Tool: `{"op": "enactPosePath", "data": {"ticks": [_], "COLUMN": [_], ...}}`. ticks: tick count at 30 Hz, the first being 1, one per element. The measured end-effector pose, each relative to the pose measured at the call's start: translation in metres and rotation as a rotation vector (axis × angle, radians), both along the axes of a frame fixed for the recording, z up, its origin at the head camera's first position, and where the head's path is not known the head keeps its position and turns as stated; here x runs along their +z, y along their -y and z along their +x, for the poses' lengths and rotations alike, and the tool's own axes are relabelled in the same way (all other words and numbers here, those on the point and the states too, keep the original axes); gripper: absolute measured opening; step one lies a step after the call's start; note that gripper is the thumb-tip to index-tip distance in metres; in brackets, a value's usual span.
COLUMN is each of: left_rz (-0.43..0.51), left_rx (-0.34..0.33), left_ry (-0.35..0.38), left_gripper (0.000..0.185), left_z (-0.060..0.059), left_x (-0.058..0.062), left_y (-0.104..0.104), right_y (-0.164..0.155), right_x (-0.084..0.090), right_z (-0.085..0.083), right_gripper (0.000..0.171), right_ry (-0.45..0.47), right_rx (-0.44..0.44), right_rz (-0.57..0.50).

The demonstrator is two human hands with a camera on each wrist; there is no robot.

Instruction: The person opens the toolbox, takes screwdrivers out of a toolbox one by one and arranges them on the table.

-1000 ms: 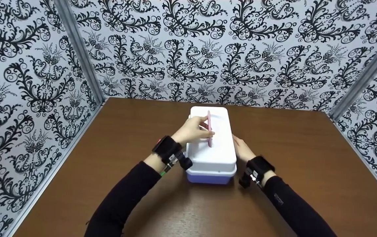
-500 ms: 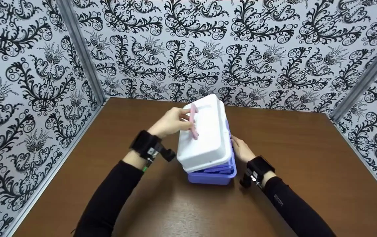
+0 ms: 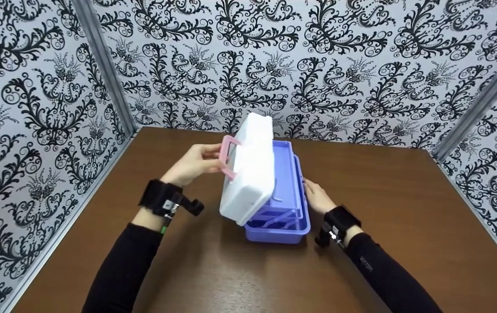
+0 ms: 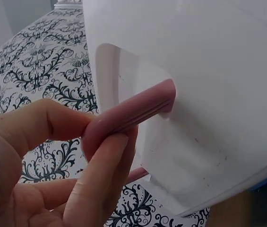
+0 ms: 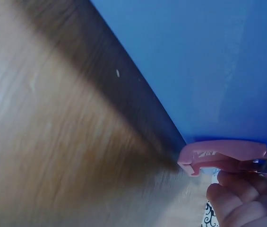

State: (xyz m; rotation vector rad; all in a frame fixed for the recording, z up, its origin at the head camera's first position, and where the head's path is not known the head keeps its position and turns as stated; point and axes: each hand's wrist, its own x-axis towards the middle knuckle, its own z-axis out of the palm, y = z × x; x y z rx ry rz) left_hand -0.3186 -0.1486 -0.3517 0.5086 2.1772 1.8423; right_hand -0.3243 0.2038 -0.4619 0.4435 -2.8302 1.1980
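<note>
A purple storage box [image 3: 274, 236] with a white lid [image 3: 255, 169] stands on the table. My left hand [image 3: 193, 165] grips the pink handle [image 3: 226, 158] on the lid, fingers and thumb wrapped over its bar in the left wrist view. The lid is tilted up to the left, hinged open over the box's left side. Inside shows a purple tray [image 3: 284, 174] on folding arms, above the lower compartment. My right hand [image 3: 318, 198] rests at the box's right side; the right wrist view shows its fingers beside a pink latch [image 5: 230, 150] that hangs out from the wall.
The brown wooden table [image 3: 387, 208] extends on all sides of the box. Patterned wall panels [image 3: 339, 78] stand behind and at both sides, with grey metal posts [image 3: 105, 69] in the corners.
My left hand has moved left with the handle, swinging the lid up from flat on the box to steeply tilted. The purple tray has come into view. My right hand has stayed in place.
</note>
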Motion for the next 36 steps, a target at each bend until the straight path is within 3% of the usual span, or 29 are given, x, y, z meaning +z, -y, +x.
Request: {"op": "enactPosePath", "data": {"ticks": [8, 15, 19, 25, 36], "left_rz": [-0.015, -0.013, 0.033, 0.090, 0.110], "left_rx": [0.031, 0.040, 0.061, 0.075, 0.002], "left_ry": [0.015, 0.022, 0.077, 0.130, 0.204], "left_gripper": [0.065, 0.059, 0.050, 0.058, 0.066], "left_z": [0.002, 0.005, 0.007, 0.010, 0.011], "left_x": [-0.014, -0.034, -0.045, -0.056, -0.077], "left_y": [0.031, 0.054, 0.062, 0.069, 0.081], "right_y": [0.002, 0.001, 0.000, 0.000, -0.001], "right_x": [0.001, 0.000, -0.001, -0.001, 0.001], "right_z": [0.003, 0.003, 0.003, 0.001, 0.003], "right_gripper": [0.042, 0.041, 0.041, 0.041, 0.042], "right_ry": [-0.018, -0.021, -0.016, -0.018, -0.007], "right_rx": [0.008, 0.027, 0.030, 0.025, 0.014], "right_rz": [-0.016, -0.030, -0.045, -0.047, -0.037]}}
